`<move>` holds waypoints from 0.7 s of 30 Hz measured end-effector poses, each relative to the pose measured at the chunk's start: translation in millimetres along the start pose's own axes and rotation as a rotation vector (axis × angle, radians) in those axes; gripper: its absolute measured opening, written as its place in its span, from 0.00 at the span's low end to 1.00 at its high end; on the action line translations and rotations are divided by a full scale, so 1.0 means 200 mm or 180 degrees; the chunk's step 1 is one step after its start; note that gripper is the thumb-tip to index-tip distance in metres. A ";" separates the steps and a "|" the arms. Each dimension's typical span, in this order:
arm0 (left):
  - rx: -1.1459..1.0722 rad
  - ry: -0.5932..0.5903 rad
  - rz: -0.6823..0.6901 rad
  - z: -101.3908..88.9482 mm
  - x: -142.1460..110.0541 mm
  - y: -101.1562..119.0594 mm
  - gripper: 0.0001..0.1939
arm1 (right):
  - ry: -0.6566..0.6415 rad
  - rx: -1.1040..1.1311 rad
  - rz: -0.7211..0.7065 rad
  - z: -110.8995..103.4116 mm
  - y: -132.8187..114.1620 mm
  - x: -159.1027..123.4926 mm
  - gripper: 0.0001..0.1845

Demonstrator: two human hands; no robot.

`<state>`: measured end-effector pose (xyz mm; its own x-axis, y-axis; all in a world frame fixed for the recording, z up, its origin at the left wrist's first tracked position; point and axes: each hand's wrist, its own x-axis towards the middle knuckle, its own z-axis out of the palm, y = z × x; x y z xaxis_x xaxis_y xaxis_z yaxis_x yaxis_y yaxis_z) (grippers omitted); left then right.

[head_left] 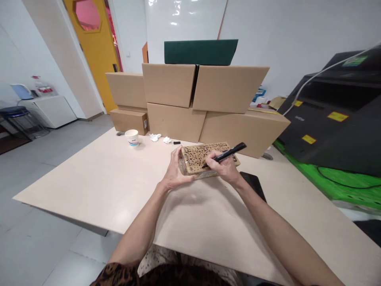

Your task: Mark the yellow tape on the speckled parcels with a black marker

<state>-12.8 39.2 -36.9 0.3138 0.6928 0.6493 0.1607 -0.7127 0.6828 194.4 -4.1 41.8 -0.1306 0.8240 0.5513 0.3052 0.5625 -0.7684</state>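
Observation:
A small cardboard box (193, 159) is held tilted above the table, its top face covered with many black dots and some printed or written lettering. My left hand (175, 171) grips the box's left end, thumb along the near edge. In my right hand (223, 165) is a black marker (233, 151), its tip down at the box's top face near the front edge. The right hand hides part of the box's right side. A black marker cap (176, 143) lies on the table beyond the box.
A paper cup (131, 138) and crumpled white tissues (155, 137) are on the table (89, 178). Stacked cardboard boxes (169, 85) line its back, a dark green box (201, 52) on top. A dark flat object (253, 184) lies right of my right hand; a big black printer (336, 111) stands further right.

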 end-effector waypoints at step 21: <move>-0.0005 0.0021 0.0014 0.00 0.00 0.01 0.65 | -0.0121 0.0308 0.0235 0.04 -0.01 -0.02 0.22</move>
<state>-12.0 37.9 -36.2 0.3083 0.6903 0.6545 0.1579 -0.7156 0.6804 187.4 -7.4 38.9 -0.1475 0.8643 0.4809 0.2230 0.5028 -0.8352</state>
